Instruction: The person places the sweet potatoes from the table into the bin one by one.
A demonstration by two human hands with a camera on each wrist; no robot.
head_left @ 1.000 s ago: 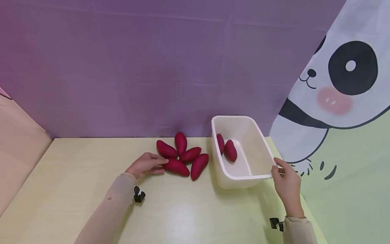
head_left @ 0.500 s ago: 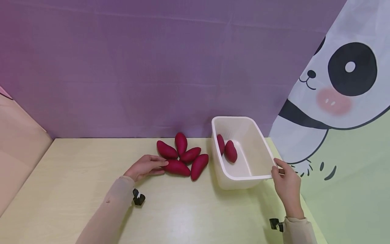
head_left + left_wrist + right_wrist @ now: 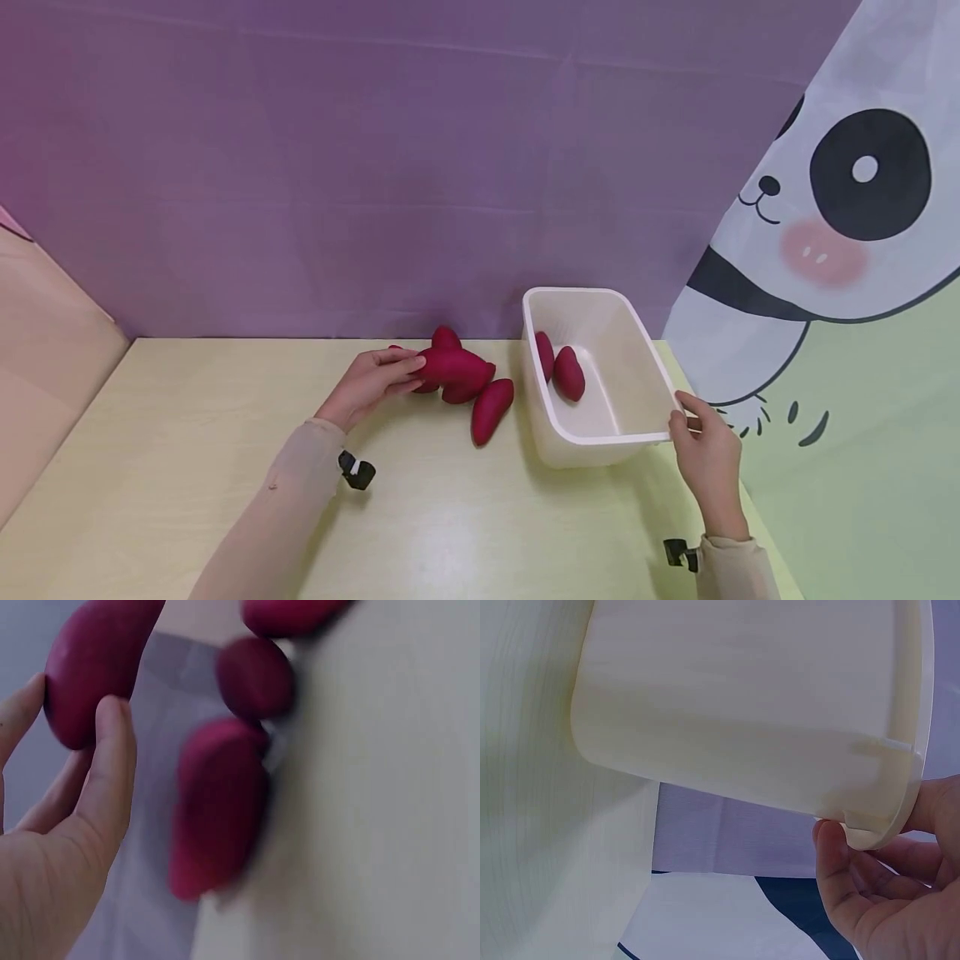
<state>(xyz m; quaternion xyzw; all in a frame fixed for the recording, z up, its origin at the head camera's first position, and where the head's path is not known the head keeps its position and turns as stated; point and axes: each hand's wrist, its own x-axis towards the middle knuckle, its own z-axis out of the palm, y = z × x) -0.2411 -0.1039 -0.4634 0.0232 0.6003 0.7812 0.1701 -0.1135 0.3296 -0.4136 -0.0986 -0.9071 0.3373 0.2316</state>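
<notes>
Head cam, L fingers (image 3: pixel 406 365) w/ yam (image 3: pixel 457 365), tub (image 3: pixel 588 452) past loose yams (image 3: pixel 492 411)

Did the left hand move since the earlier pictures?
Yes. In the head view, against the table's back edge, the left hand has gone up the picture, and slightly right toward the bin, holding a potato.
</notes>
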